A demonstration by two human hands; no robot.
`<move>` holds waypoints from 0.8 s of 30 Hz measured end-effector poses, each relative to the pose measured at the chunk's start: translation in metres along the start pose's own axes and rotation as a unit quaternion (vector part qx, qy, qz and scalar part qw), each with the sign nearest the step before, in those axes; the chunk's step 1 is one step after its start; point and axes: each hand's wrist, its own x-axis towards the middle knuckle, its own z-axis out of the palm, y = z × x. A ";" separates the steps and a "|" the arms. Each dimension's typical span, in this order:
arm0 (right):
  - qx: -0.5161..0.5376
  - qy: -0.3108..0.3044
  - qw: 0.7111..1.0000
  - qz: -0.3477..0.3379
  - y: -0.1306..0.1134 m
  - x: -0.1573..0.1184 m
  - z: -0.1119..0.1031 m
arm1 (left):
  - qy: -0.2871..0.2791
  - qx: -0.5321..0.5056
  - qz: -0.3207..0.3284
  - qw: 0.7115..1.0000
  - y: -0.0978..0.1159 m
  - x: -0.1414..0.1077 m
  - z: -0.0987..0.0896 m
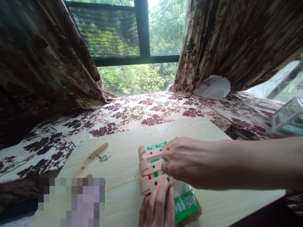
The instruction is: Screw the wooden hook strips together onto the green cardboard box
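Fingers of the left hand (156, 205) bend against the nearest of three wooden pieces (149, 169) lying across a packet (186, 208) under both hands; whether they grip, can't tell. Just beyond, the right hand (176, 159) curls over the row, its hold hidden. Three lined up, then! Left of both hands, another wooden piece (87, 161) lies apart beside loose screws (103, 158), seemingly not yet added.
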 end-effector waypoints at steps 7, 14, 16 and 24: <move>0.036 0.042 0.978 0.200 0.004 -0.005 0.006 | -0.038 -0.033 -0.007 0.999 -0.001 -0.005 0.000; 0.000 0.048 0.995 0.085 -0.008 -0.008 -0.003 | -0.067 -0.029 -0.001 0.997 0.001 0.000 -0.011; -0.013 0.048 0.996 0.071 -0.014 -0.006 -0.002 | -0.070 -0.022 0.000 0.997 0.004 0.003 -0.015; -0.006 0.096 0.975 0.201 -0.016 -0.006 0.019 | -0.028 -0.023 -0.031 0.999 0.013 0.009 -0.020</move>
